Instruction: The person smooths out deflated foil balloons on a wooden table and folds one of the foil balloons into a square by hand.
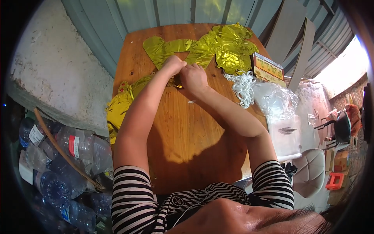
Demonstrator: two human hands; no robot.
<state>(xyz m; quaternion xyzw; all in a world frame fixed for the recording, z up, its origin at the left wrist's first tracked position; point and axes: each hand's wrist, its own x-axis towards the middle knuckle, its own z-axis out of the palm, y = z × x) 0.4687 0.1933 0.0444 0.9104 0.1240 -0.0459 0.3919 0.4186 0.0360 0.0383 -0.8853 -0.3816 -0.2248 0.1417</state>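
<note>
My left hand (174,65) and my right hand (194,78) meet over the far half of the wooden table, fingers closed and pressed together. They pinch the edge of a crinkled gold foil balloon (177,82), a bit of which shows below them; the fingertips are partly hidden. Beyond the hands lies a flat gold foil balloon (163,48), reaching right to a pile of crumpled gold foil balloons (233,45). Left of my left forearm is more gold foil (124,102) with small red spots, partly covered by the arm.
Right of the wooden table (183,132) are tangled white strings (242,86), a printed colourful packet (269,69) and clear plastic bags (278,101). Large empty bottles (58,183) crowd the floor at left. A grey chair (309,171) and red stool (335,181) stand at right.
</note>
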